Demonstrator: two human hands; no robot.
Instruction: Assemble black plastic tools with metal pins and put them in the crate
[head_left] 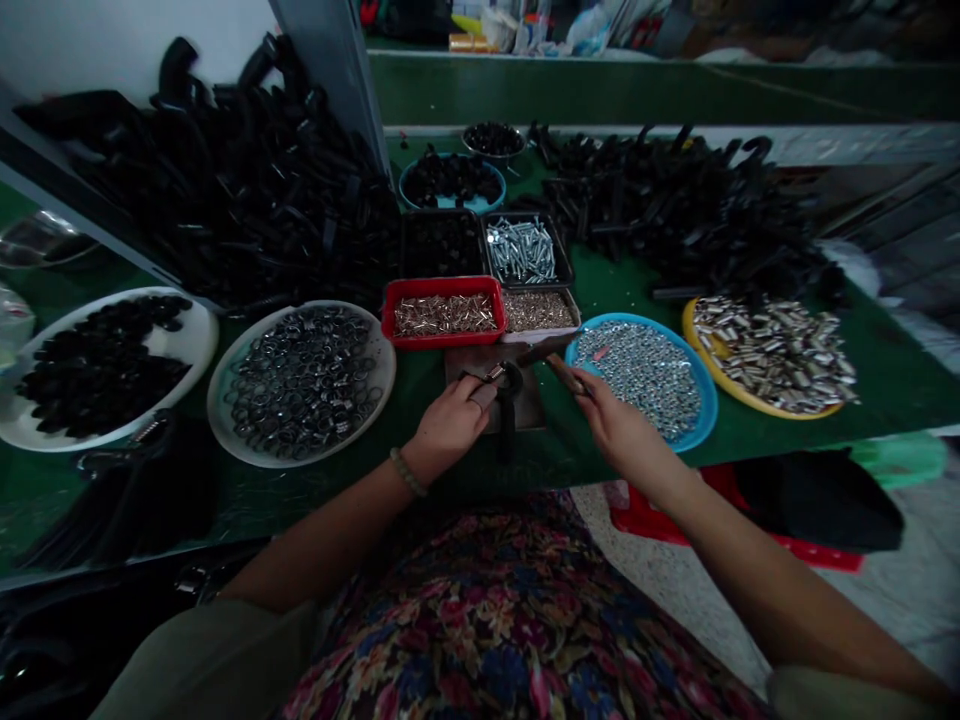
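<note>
My left hand (454, 420) is closed around a small black part with a shiny metal piece (495, 372), held over a flat metal plate (529, 405) on the bench. A dark round end and a short strip hang down beside the fingers; its exact kind is unclear. My right hand (619, 420) grips the wooden handle of what looks like a hammer (564, 372), its dark head (544, 351) just right of the part. Right behind the plate stand a red tray of copper-coloured rivets (442, 314) and a pale tray of tiny metal pieces (536, 310).
To the left are a bowl of metal rings (307, 375) and a white bowl of black caps (105, 365). A blue basin (709, 400) of small metal pieces and a yellow basin (697, 340) of metal sleeves stand right. Black curved handles (262, 190) pile up behind; screws (523, 250) fill a black tray.
</note>
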